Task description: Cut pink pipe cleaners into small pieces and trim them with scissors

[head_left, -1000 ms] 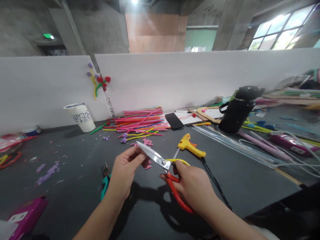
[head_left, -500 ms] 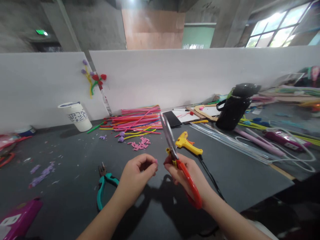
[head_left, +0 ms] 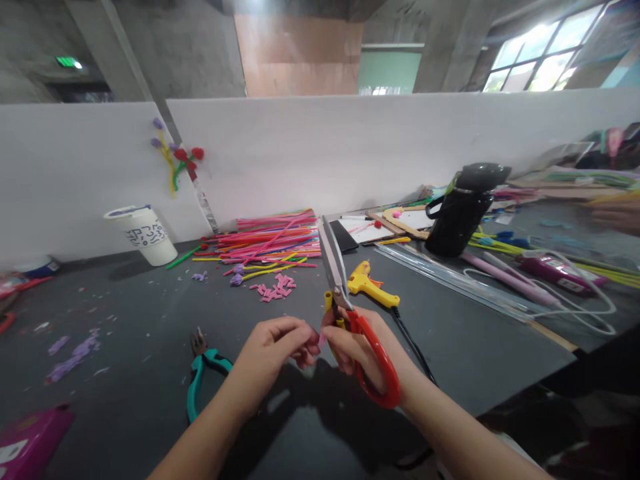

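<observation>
Red-handled scissors [head_left: 377, 363] rest in my right hand [head_left: 357, 340], blades pointing up and away and looking closed. Beside their pivot, a small yellow tube-like thing [head_left: 328, 301] shows at my right fingers; what it belongs to is unclear. My left hand [head_left: 280, 343] is closed, its fingertips drawn together close to my right thumb. A tiny pink piece [head_left: 322, 341] sits between the fingertips of the two hands. Beyond them lies a pile of short pink pieces [head_left: 275, 288], with a bundle of pink, red and orange pipe cleaners [head_left: 273, 237] behind it.
Teal-handled pliers [head_left: 196, 387] lie left of my left forearm. A yellow glue gun [head_left: 373, 285] with a black cord is right of the scissors. A paper cup [head_left: 150, 237], a black flask [head_left: 463, 213], clear glue sticks [head_left: 450, 280] and purple scraps [head_left: 75, 357] surround the work area.
My hands have come together, and the pink piece in my left fingertips now meets my right thumb. The scissors stand a little more upright. The view has shifted slightly right.
</observation>
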The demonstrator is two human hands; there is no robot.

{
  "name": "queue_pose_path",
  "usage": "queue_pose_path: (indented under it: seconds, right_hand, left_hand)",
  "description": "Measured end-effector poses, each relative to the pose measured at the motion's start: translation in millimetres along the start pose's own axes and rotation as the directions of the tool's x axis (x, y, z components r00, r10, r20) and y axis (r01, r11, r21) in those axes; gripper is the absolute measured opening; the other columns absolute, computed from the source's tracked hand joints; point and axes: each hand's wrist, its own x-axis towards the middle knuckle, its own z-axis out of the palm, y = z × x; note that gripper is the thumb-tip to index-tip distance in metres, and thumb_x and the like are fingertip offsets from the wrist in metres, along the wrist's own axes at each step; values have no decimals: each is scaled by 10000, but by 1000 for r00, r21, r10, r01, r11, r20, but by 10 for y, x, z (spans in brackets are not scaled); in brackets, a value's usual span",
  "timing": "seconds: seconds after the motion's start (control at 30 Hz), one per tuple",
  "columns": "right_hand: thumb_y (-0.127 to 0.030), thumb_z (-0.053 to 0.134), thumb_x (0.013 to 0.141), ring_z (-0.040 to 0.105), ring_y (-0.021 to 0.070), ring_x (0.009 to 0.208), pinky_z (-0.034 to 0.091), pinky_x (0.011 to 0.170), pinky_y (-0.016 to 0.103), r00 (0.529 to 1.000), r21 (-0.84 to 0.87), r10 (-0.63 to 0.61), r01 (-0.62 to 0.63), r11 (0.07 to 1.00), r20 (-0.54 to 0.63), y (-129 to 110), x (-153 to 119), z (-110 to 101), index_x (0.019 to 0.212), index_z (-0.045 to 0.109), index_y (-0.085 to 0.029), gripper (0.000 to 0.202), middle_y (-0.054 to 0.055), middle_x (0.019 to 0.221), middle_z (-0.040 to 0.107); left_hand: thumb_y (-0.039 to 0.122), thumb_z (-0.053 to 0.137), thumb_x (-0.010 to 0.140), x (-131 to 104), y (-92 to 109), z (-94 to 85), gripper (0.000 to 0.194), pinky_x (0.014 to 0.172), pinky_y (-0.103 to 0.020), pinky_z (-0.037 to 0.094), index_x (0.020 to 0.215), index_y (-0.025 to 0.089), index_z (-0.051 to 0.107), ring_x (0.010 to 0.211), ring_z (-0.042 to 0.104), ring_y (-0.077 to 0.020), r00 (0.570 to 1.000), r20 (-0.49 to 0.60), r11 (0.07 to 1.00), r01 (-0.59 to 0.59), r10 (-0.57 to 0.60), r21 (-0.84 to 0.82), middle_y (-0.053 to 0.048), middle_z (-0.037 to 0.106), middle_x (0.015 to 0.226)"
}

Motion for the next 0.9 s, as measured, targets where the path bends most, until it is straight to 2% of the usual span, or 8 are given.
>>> queue_pose_path:
  seconds: [0.1, 0.2, 0.3, 0.4, 0.47, 0.57, 0.67, 0.9]
  right_hand:
    - [-234, 458, 694, 373, 61, 338, 311, 358, 173, 1000, 4, -1, 1, 1000, -7, -19, -8, -1, 658, 447, -189, 59, -82, 412, 411]
    - [-276, 459, 715, 375, 69, 337, 311, 354, 179, 999, 25, 5, -4, 1000, -39, 22, -6, 1, 683, 450, -191, 91, -84, 392, 391]
    - [-348, 478, 724, 388, 75, 349, 320, 358, 185, 999, 49, -18, 20, 999, -40, 64, 7, 7, 678, 458, -187, 169, -80, 389, 387]
    - [-319, 565, 648, 367, 60, 334, 305, 338, 171, 997, 56, 47, -44, 997, -53, 73, 24, 33, 658, 466, -180, 170, -92, 397, 385]
    - [-278, 575, 619, 351, 53, 320, 296, 325, 165, 992, 63, 97, -92, 994, -78, 69, 35, 51, 637, 463, -181, 149, -101, 394, 374]
    - [-271, 524, 654, 345, 58, 301, 295, 325, 174, 982, 84, 67, -52, 995, -176, 62, 48, 42, 585, 425, -190, 145, -103, 362, 343]
    - [-305, 478, 704, 349, 65, 295, 307, 340, 190, 973, 122, 30, -2, 993, -227, 54, 57, -2, 528, 349, -204, 241, -96, 338, 320]
    - [-305, 532, 675, 347, 58, 314, 300, 331, 166, 995, 94, 69, -62, 994, -76, 67, 33, 42, 691, 485, -175, 138, -99, 365, 381]
  left_hand:
    - [295, 507, 728, -5, -13, 14, 200, 545, -235, 389, 651, 129, 590, 554, 505, -121, 991, 108, 976, 103, -83, -192, -38, 560, 630]
    - [270, 578, 678, -6, -25, 23, 144, 520, -215, 369, 635, 133, 575, 524, 481, -103, 994, 74, 974, 97, -83, -206, -19, 540, 598]
    - [257, 579, 668, -1, -19, 16, 124, 523, -216, 364, 617, 145, 563, 512, 452, -101, 1000, -22, 997, 2, -4, -77, 5, 516, 550]
    - [244, 562, 664, -1, -12, 19, 122, 530, -215, 355, 578, 158, 555, 525, 441, -110, 989, -111, 985, -78, 96, 152, 20, 496, 529]
    - [221, 550, 660, -5, -15, 30, 121, 545, -216, 350, 554, 164, 547, 552, 444, -118, 980, -131, 955, -107, 148, 278, 20, 494, 539]
    - [200, 530, 668, -10, -27, 36, 118, 553, -217, 345, 554, 169, 537, 558, 439, -118, 975, -128, 927, -124, 179, 353, 24, 486, 546]
    - [217, 523, 684, -12, -30, 28, 115, 542, -219, 349, 579, 171, 529, 539, 441, -111, 976, -149, 940, -101, 156, 326, 28, 486, 549]
    - [261, 552, 687, 18, -33, -10, 125, 533, -223, 368, 628, 151, 556, 513, 452, -103, 997, -77, 999, -29, 32, 45, 22, 509, 532]
